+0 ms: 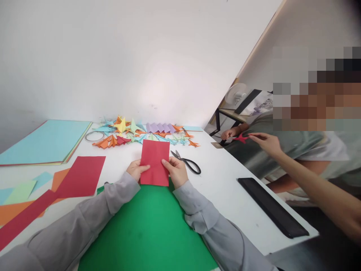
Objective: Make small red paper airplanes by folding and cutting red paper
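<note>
Paper (155, 156), red, rectangular, perhaps faintly creased, is held up at the far edge of the green sheet (146, 226), sides pinched by fingers of left hand (135, 170) and right hand (178, 172)

Looks to me like a small craft room or paper-folding workshop: beyond the left hand (135, 169), folded paper shapes (122, 125) in many colours crowd the white surface (220, 195). Coloured sheets (47, 139) are stacked farther left, scissors (193, 166) lie just beside the right hand (178, 171), and well to its right a co-worker's hand (266, 144) holds a folded red piece (241, 138).
</note>
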Demonstrator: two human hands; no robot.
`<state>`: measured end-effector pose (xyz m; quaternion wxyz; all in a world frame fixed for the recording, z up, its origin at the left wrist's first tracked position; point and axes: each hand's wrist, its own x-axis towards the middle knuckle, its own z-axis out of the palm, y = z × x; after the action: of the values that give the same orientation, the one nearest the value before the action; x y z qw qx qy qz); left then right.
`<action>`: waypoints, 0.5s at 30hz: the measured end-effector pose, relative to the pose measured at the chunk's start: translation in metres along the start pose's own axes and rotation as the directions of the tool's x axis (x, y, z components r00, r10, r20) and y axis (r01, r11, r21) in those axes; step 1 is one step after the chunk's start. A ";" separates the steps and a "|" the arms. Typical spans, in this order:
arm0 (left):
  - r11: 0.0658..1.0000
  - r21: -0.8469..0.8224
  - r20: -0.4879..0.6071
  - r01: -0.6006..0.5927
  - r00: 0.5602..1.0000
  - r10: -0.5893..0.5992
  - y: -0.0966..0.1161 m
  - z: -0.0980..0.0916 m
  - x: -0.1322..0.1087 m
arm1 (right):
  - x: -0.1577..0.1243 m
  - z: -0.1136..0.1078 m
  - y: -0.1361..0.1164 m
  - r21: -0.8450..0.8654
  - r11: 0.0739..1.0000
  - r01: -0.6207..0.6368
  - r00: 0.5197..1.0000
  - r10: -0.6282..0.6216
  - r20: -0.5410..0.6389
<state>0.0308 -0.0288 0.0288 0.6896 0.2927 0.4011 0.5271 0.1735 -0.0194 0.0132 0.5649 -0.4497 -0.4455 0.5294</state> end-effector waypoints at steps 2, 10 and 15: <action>0.999 -0.009 0.003 0.039 0.999 -0.039 0.001 -0.001 0.000 | 0.001 -0.001 0.000 0.052 0.998 -0.036 0.999 0.036 0.008; 0.990 -0.140 0.071 0.029 0.997 -0.019 0.006 -0.003 0.000 | -0.003 -0.001 -0.007 0.048 0.973 -0.226 0.971 0.221 0.091; 0.996 -0.088 0.012 -0.014 1.000 0.015 0.008 -0.008 0.006 | -0.003 -0.001 -0.014 0.083 0.961 -0.264 0.964 0.260 0.049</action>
<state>0.0209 -0.0211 0.0297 0.7005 0.2684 0.3711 0.5473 0.1771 -0.0233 0.0271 0.5008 -0.4693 -0.3687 0.6270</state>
